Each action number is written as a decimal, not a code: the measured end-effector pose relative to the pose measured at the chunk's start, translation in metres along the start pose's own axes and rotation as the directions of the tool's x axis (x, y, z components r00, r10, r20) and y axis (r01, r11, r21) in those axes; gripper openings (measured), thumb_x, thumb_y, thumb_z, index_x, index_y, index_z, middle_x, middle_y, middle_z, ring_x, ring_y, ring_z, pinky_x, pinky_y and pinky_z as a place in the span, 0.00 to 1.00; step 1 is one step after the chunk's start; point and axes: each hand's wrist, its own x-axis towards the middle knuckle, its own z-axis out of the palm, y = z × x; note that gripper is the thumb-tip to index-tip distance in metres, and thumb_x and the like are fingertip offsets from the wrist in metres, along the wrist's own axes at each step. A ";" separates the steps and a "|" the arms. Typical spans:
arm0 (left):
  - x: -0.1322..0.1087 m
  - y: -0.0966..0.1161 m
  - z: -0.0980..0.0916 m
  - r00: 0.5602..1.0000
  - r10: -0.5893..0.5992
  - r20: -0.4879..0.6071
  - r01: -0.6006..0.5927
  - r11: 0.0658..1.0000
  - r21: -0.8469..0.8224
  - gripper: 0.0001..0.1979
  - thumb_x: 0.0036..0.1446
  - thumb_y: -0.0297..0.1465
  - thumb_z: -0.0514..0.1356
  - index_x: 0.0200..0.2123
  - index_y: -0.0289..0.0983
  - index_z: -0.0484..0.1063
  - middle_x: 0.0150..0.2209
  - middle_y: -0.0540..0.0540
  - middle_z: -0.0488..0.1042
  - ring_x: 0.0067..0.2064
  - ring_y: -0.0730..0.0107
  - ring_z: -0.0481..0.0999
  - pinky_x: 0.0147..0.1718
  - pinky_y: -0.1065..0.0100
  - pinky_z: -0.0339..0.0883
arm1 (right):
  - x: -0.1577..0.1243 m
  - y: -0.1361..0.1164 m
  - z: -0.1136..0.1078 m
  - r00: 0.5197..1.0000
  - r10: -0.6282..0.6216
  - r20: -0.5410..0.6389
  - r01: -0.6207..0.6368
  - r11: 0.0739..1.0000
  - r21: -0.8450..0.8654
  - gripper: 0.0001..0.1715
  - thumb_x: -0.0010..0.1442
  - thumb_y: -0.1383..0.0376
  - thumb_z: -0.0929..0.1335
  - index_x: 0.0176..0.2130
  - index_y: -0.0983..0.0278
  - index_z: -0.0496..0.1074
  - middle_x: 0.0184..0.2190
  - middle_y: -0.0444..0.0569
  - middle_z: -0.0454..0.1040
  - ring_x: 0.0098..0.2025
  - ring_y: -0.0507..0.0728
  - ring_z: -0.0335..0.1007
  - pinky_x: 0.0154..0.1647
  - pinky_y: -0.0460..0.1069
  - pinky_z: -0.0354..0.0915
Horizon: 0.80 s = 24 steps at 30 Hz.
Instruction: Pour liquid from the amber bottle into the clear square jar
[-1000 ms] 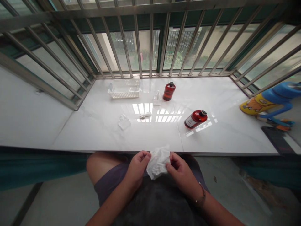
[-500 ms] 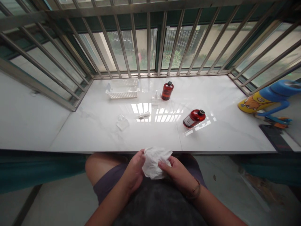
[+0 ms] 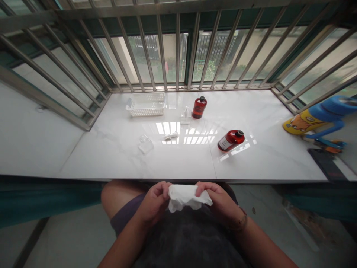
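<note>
Crumpled white tissue [image 3: 186, 197]: gripped at both ends by left hand [image 3: 152, 203] and right hand [image 3: 220, 203], fingers closed on it, held over the lap just short of the marble sill [image 3: 111, 163]. On the sill, well beyond: amber bottle on its side [image 3: 231, 140]; upright amber bottle [image 3: 199, 107]; clear plastic piece [image 3: 145, 144]; white plastic basket [image 3: 145, 108].
</note>
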 end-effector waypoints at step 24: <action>0.003 0.017 -0.019 0.990 0.140 -0.015 -0.090 0.710 0.698 0.17 0.68 0.44 0.62 0.41 0.36 0.81 0.38 0.45 0.81 0.41 0.61 0.76 0.42 0.67 0.68 | -0.002 -0.023 0.013 0.981 -0.003 -0.193 -0.058 0.948 -0.312 0.32 0.50 0.51 0.82 0.49 0.62 0.79 0.36 0.46 0.79 0.35 0.57 0.73 0.36 0.50 0.67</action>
